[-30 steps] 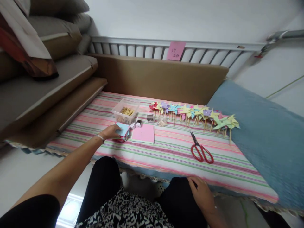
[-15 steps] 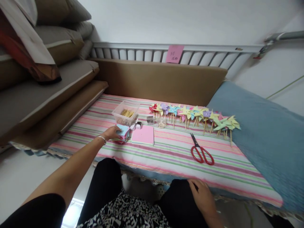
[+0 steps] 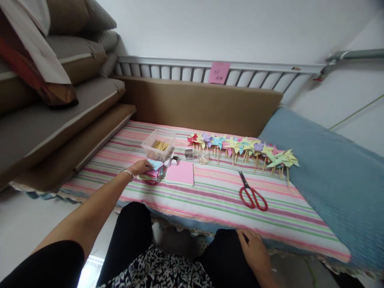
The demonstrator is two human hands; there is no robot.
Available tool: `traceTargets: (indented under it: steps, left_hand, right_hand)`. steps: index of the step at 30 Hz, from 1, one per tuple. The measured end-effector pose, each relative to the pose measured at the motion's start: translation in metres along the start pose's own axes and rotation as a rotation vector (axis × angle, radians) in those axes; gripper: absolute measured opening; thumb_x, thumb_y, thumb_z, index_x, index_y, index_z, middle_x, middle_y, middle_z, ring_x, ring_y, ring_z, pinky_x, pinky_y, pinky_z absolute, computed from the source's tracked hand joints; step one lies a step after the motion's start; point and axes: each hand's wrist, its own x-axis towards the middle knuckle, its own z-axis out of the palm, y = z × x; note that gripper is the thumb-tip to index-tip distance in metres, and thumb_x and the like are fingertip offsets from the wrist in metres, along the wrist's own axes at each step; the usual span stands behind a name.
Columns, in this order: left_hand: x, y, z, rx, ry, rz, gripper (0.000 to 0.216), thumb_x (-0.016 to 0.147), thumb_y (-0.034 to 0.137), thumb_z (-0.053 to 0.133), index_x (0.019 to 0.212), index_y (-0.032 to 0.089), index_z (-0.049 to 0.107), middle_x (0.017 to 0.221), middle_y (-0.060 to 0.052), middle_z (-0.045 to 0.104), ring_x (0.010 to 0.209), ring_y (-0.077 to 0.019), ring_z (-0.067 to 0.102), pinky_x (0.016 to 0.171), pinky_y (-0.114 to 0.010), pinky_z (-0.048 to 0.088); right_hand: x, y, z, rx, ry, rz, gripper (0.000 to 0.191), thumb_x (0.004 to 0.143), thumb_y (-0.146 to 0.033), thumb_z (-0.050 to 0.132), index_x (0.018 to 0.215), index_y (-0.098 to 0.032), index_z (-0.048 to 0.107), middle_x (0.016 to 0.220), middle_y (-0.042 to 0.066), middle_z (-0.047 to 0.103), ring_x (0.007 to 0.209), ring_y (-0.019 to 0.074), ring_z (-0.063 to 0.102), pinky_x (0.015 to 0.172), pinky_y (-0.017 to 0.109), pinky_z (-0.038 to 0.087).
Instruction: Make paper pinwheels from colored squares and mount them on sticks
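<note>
My left hand (image 3: 141,166) is closed on the edge of a light blue paper sheet (image 3: 155,164), its fingers pinching the near-left corner. Under the sheet lies a pile of coloured paper (image 3: 153,176). Beside that pile is a neat stack of pink paper squares (image 3: 180,173). My right hand (image 3: 253,249) rests on my thigh, fingers stretched out and holding nothing. On the cloth to the right, red-handled scissors (image 3: 252,196) lie with their blades pointing away from me.
A clear plastic box (image 3: 150,149) of short wooden sticks stands behind the papers. Small boxes (image 3: 189,153) and a clear round dish (image 3: 203,159) sit near it. Paper pinwheels (image 3: 246,145) line the back. Stacked cushions (image 3: 99,88) rise on the left; a brown board (image 3: 195,100) stands behind.
The blue sheet's near-left corner is raised a little from the pile in my left hand. My right hand stays on my thigh. The view has shifted slightly.
</note>
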Motion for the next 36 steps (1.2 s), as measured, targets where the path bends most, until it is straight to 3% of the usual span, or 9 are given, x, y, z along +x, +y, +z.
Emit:
traceTargets:
  steps: [5,12,19,26,28,31,34,36]
  left_hand:
    - [-0.01,-0.004,0.001,-0.055,0.074,0.031,0.024,0.07,0.032,0.055,0.077,0.02,0.075,0.085,-0.006,0.075,0.082,-0.0236,0.066,0.082,-0.033,0.048]
    - [-0.039,-0.004,0.01,-0.1,0.277,0.108,0.018,0.071,0.024,0.058,0.076,0.022,0.074,0.094,-0.008,0.073,0.099,-0.0249,0.061,0.099,-0.04,0.039]
    - [-0.047,-0.007,0.008,-0.265,0.552,0.001,0.018,0.072,0.028,0.058,0.08,0.02,0.072,0.09,-0.009,0.073,0.09,-0.0236,0.064,0.09,-0.039,0.046]
    - [-0.04,0.025,-0.015,-0.556,0.793,-0.161,0.03,0.072,0.038,0.054,0.085,0.015,0.067,0.086,-0.007,0.072,0.091,-0.0238,0.063,0.076,-0.032,0.049]
    - [-0.047,0.039,-0.017,-0.661,0.776,-0.197,0.032,0.07,0.041,0.054,0.084,0.014,0.065,0.082,-0.007,0.071,0.084,-0.0233,0.064,0.069,-0.031,0.05]
    - [-0.07,0.061,-0.009,-0.829,0.654,-0.239,0.035,0.067,0.041,0.057,0.087,0.013,0.063,0.082,-0.01,0.071,0.075,-0.023,0.066,0.062,-0.032,0.051]
    - [-0.097,0.081,0.003,-0.962,0.526,-0.268,0.035,0.065,0.039,0.059,0.089,0.013,0.063,0.088,-0.013,0.072,0.075,-0.0238,0.067,0.062,-0.034,0.053]
    - [-0.113,0.093,0.011,-1.025,0.461,-0.281,0.035,0.065,0.038,0.06,0.09,0.014,0.064,0.091,-0.013,0.072,0.077,-0.0241,0.068,0.064,-0.034,0.054]
  right_hand:
    - [0.0,-0.001,-0.001,-0.004,0.01,-0.011,0.039,0.085,-0.044,0.038,0.081,-0.019,0.068,0.089,0.01,0.07,0.091,0.0274,0.06,0.09,0.044,0.042]
    - [-0.001,0.002,0.001,-0.036,0.025,-0.009,0.039,0.085,-0.044,0.038,0.081,-0.019,0.068,0.091,0.01,0.071,0.091,0.0268,0.062,0.089,0.042,0.044]
    - [0.002,0.01,0.005,-0.035,0.019,0.006,0.04,0.082,-0.046,0.039,0.081,-0.02,0.069,0.091,0.01,0.071,0.091,0.0283,0.063,0.09,0.043,0.044]
    - [0.001,0.008,0.006,0.004,0.037,0.018,0.039,0.08,-0.046,0.04,0.079,-0.02,0.069,0.089,0.01,0.072,0.089,0.0287,0.063,0.087,0.043,0.046]
    - [0.001,0.008,0.001,0.03,0.084,0.046,0.04,0.079,-0.047,0.04,0.079,-0.02,0.068,0.089,0.011,0.072,0.089,0.0286,0.063,0.085,0.042,0.047]
    - [0.013,0.011,-0.018,0.026,0.212,0.09,0.044,0.08,-0.048,0.037,0.086,-0.017,0.067,0.093,0.014,0.07,0.089,0.0278,0.063,0.083,0.04,0.047]
    - [0.043,0.011,-0.043,-0.101,0.285,0.113,0.048,0.08,-0.044,0.034,0.094,-0.011,0.066,0.101,0.018,0.067,0.098,0.0296,0.059,0.086,0.04,0.045]
    - [0.068,0.01,-0.052,-0.174,0.255,0.144,0.049,0.08,-0.038,0.035,0.1,-0.005,0.064,0.101,0.022,0.065,0.1,0.0318,0.057,0.088,0.043,0.042]
